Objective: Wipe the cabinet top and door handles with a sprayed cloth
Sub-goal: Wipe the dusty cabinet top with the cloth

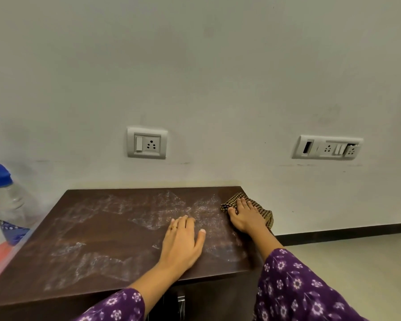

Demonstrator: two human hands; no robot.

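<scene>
Cabinet top [90, 239] open across left and centre, left hand [183, 242] flat at mid-right, wall [195, 77] close behind, bottle [9, 205] standing off left edge.

1. Your left hand [183, 242] was bare apart from a thin gold-coloured ring [174, 227], probably on the ring finger.
2. Your right hand [243, 216] was bare too, and its nails looked short and pale.
3. Your forearms were uncovered from the wrist up to the cuffs.
4. Your left sleeve [116, 306] was deep purple fabric printed with small pale flowers and leafy sprigs.
5. Your right sleeve [294, 286] carried the same floral print and was loose and wide at the cuff.
</scene>
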